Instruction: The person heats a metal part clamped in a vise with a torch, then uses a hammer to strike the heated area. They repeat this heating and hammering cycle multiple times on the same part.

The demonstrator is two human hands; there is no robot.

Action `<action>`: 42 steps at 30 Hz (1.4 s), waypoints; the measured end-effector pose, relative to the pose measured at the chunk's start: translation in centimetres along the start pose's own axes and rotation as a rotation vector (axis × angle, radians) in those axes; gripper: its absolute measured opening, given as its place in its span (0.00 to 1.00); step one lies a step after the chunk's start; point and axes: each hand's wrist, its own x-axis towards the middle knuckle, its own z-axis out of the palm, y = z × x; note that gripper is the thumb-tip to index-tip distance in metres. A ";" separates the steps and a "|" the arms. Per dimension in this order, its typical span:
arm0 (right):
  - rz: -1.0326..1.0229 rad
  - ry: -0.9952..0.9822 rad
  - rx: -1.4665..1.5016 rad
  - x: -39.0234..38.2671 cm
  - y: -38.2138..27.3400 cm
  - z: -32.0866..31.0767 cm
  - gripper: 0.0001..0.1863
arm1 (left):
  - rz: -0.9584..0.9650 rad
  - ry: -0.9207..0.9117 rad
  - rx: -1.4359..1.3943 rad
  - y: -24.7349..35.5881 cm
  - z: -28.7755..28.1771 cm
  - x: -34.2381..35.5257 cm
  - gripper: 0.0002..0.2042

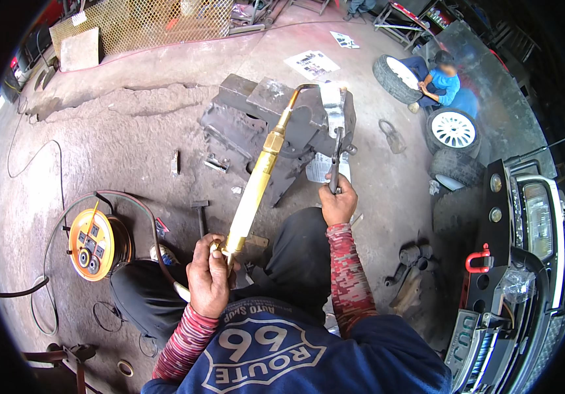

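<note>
Navy shirt cloth (387,351) fills the bottom of my view, printed with a white shield. Beyond it, the left hand (210,272) has its grip wrapped around the valve end of a long brass torch (256,180). The right hand (339,202) has its grip clenched on dark pliers (336,157), whose far end meets a curved, shiny metal strip (332,108) over a heavy steel block (233,131).

I judge this a heating step: I'd hold the bent tip (295,97) just off the strip and sweep it evenly so no one spot overheats, pliers firm, hose (181,291) slack. Whether the white patch at the strip's top is flame or glare, I cannot tell.

Torch body smooth and bright, its collar faceted; block sooty, square-edged; concrete floor (131,138) rough and cracked.
</note>
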 end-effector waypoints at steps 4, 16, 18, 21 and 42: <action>0.019 0.004 0.002 0.1 0.1 0.1 0.15 | 0.000 -0.020 0.027 -0.1 0.1 0.0 0.18; 0.014 0.002 -0.004 0.1 0.0 0.1 0.15 | 0.059 -0.004 0.033 -0.2 0.3 0.1 0.16; 0.019 -0.007 -0.015 0.1 0.2 0.1 0.15 | 0.015 -0.014 -0.009 -0.1 0.3 0.1 0.16; -0.018 -0.013 0.013 0.2 0.4 0.1 0.14 | 0.009 -0.020 0.004 0.1 0.2 0.0 0.17; -0.012 -0.026 0.026 -0.2 1.5 -0.5 0.14 | 0.076 -0.023 0.039 0.1 0.4 -0.1 0.16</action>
